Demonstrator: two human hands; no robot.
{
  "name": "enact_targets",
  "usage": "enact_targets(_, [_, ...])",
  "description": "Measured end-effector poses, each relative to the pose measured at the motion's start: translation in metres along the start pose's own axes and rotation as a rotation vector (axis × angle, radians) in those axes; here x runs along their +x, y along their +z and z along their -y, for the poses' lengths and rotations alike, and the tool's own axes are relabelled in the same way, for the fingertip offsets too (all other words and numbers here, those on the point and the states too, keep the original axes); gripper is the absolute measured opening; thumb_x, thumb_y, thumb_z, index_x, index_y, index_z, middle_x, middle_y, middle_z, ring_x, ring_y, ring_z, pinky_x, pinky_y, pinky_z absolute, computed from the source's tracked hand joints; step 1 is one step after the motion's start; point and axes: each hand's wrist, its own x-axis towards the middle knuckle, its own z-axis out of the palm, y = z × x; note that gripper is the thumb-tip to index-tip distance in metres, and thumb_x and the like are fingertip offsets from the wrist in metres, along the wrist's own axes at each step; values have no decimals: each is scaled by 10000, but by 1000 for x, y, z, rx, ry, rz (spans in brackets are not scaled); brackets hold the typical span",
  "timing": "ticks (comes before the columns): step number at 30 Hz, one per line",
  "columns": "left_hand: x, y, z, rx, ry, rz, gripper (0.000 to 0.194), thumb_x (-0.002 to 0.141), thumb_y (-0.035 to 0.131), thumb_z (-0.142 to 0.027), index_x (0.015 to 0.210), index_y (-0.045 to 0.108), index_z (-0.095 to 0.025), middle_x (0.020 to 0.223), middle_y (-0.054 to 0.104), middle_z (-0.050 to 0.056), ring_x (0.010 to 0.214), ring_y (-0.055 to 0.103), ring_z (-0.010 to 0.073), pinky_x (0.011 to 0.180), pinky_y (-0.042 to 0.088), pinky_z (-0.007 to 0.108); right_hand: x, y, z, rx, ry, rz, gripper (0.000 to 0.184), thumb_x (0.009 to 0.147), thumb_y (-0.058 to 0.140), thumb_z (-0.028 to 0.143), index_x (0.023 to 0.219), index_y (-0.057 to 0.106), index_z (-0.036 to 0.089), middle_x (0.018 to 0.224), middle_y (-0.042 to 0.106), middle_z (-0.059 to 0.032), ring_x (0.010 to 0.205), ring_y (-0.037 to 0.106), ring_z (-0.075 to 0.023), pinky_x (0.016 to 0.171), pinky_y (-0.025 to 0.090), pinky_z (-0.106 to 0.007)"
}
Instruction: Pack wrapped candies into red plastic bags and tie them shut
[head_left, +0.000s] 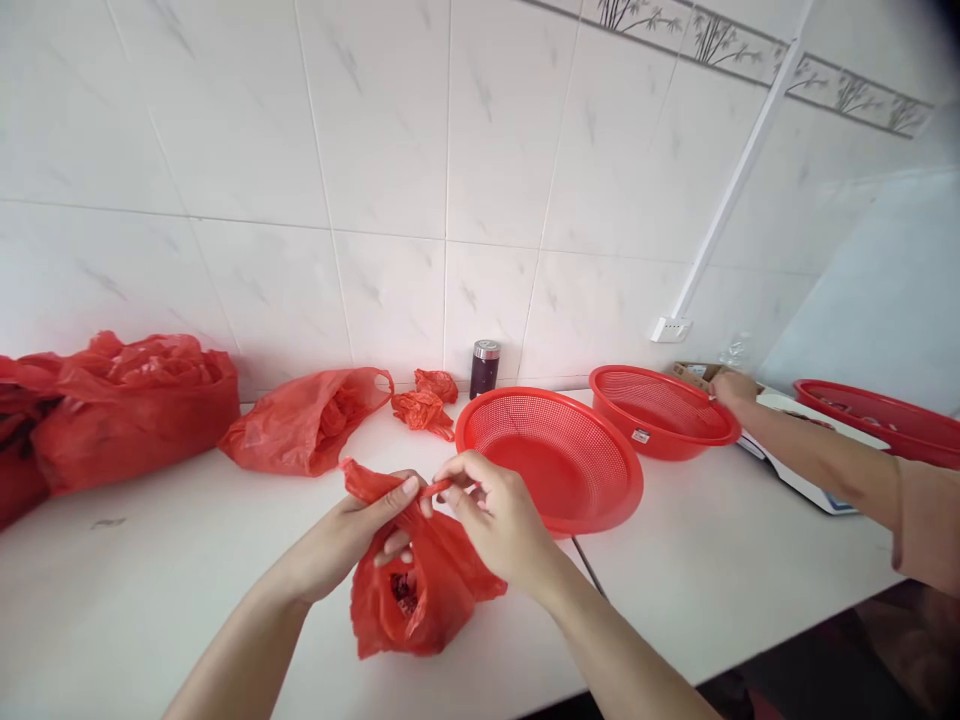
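The thin red plastic bag (pixel 442 605) sits low in front of the person, over the near part of the white desk (pixel 187 590), with a red mesh-sided colander (pixel 517 425) just behind and to the right of it. The left hand (pixel 358 525) has its grip closed around the bag's gathered neck, a tuft of film sticking out past the thumb. The right hand (pixel 491 510) has its grip pinched on a narrow, twisted strip of the same film; its fingertips partly hide the exact hold. Below the hands a rounded gap stays unclosed, with dark, crumbly-looking contents (pixel 403 592) visible through it. To work the film well, the left thumb should keep the neck bunched tight, while the right hand draws the strip snug with a slow, even pull; a jerk would probably tear such thin plastic. Gathering the slack around that gap into the neck would guard against spills. Letting the desk bear the bag's weight should ease the strain, and the right knuckles need to keep clear of the colander's rim.
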Motion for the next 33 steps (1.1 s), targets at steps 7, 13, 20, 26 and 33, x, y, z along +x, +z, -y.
enact_targets(7, [-3, -3, -8, -22, 82, 10, 280, 910, 513, -433, 849, 638, -191, 705, 633, 15, 599, 535, 128, 604, 425, 262, -28, -22, 30, 210, -144, 152, 73, 895, 574, 263, 906, 645, 257, 916, 653, -22, 894, 612, -170, 857, 472, -321])
enact_targets(13, [-1, 8, -13, 232, -12, 167, 157, 803, 657, -347, 854, 683, -201, 819, 657, 20, 663, 611, 164, 676, 498, 310, -25, 3, -14, 387, 107, 36, 310, 973, 427, 414, 1230, 526, 272, 1004, 624, -35, 1004, 586, -164, 932, 439, -333])
enact_targets(20, [11, 24, 21, 766, 274, -377, 211, 658, 434, -32, 720, 462, -231, 736, 584, -19, 597, 510, 136, 541, 374, 243, -29, 29, -39, 527, 271, 36, 337, 948, 436, 500, 1161, 550, 265, 927, 603, -14, 849, 579, -150, 809, 456, -277])
enact_targets(26, [6, 24, 51, 813, 365, -471, 344, 687, 440, -54, 946, 529, -263, 1018, 633, 14, 622, 600, 143, 558, 437, 251, -29, 19, -37, 655, 482, 184, 90, 855, 532, 279, 909, 565, 215, 729, 551, 24, 671, 539, -125, 652, 424, -240])
enact_targets(33, [-7, 25, 52, 752, 317, -223, 370, 775, 525, -131, 1084, 648, -295, 926, 705, 29, 790, 654, 202, 681, 490, 266, -39, 28, -45, -85, 6, -169, 157, 769, 392, 77, 786, 438, 226, 752, 516, -7, 688, 493, -151, 615, 382, -249])
